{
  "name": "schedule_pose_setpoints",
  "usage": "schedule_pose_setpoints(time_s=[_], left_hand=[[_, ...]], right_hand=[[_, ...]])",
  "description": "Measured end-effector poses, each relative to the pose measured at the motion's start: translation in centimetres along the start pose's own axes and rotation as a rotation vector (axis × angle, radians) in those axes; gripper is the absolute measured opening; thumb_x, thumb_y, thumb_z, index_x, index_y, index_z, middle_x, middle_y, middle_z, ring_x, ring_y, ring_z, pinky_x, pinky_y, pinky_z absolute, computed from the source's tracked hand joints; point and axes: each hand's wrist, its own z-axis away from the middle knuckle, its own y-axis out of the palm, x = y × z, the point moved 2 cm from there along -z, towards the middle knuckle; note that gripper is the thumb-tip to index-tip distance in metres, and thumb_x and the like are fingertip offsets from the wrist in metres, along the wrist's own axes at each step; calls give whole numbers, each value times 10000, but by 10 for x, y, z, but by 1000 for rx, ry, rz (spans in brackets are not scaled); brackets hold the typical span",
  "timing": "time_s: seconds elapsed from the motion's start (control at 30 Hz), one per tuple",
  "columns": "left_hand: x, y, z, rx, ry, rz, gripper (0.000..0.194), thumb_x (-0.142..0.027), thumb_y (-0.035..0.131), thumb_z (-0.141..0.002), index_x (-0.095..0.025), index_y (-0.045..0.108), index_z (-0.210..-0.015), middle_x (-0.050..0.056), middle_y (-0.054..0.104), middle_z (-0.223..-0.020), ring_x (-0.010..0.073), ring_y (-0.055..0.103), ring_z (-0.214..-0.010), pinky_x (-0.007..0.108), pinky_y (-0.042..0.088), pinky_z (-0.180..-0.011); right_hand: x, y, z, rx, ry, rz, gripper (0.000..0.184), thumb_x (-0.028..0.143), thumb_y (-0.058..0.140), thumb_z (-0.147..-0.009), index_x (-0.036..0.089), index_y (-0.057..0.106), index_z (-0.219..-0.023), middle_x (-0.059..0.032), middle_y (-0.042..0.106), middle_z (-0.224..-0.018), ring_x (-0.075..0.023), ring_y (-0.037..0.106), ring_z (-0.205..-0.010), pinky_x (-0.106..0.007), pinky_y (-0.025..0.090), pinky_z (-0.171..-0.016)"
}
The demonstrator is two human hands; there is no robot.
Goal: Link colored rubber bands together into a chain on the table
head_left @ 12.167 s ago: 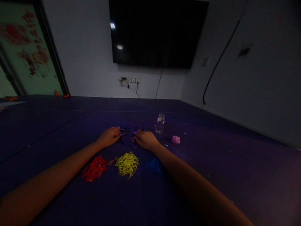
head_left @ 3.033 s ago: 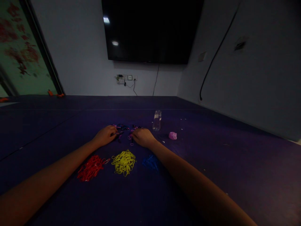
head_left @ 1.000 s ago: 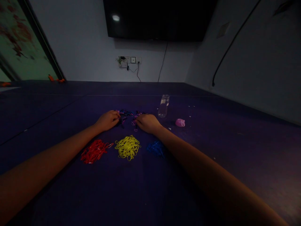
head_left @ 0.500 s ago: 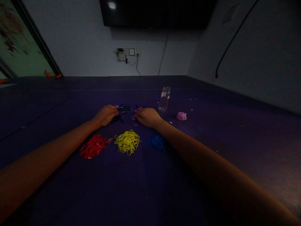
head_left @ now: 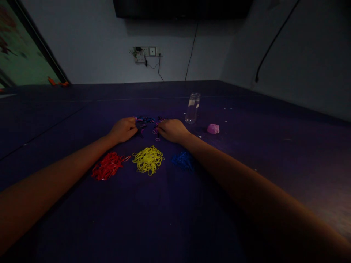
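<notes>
My left hand (head_left: 123,130) rests at the left side of a loose pile of dark, blue and pink rubber bands (head_left: 145,119), its fingers curled together. On the pile's other side, my right hand (head_left: 173,130) bends its closed fingers down over pink and black bands (head_left: 155,131). The fingertips of both are hidden, so what they pinch cannot be made out. Closer to me lie three sorted heaps: red rubber bands (head_left: 109,166) by my left forearm, yellow rubber bands (head_left: 148,160) in the middle, and blue rubber bands (head_left: 182,161) beside my right forearm.
A clear bottle (head_left: 192,108) without a cap stands behind my right hand. To its right sits a pink lid (head_left: 213,128). Small white scraps dot the dark purple table (head_left: 164,219). Beyond are a wall with sockets (head_left: 149,52) and a black screen (head_left: 181,8).
The view has tipped slightly down, so the scene sits higher. My left hand has shifted a little among the dark bands; my right hand stays almost in place. The heaps are unchanged.
</notes>
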Motion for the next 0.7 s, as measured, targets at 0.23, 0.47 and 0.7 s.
schedule_pose_setpoints(time_s=[0.23,0.47,0.7], left_hand=[[0,1,1,-25,-20,-26,336,-256,422,-845,-177,466,-521,12,481,-648,143,507,-656,260,414,-622],[-4,2,1,-47,-10,-16,301,-217,450,-859,-176,490,-563,16,528,-686,145,538,-697,256,423,-631],[-9,0,2,-57,-7,-24,287,-202,440,-860,-175,504,-581,14,534,-683,139,532,-684,258,426,-631]], right_hand=[[2,-5,1,27,10,6,378,296,307,-959,135,635,-1057,-136,669,-1100,-222,624,-993,-298,442,-817],[2,-5,2,25,-4,36,373,293,304,-956,144,633,-1047,-129,675,-1093,-224,636,-985,-301,447,-809],[2,-3,1,24,3,41,358,305,324,-954,152,641,-1021,-124,677,-1092,-220,636,-990,-288,451,-806]])
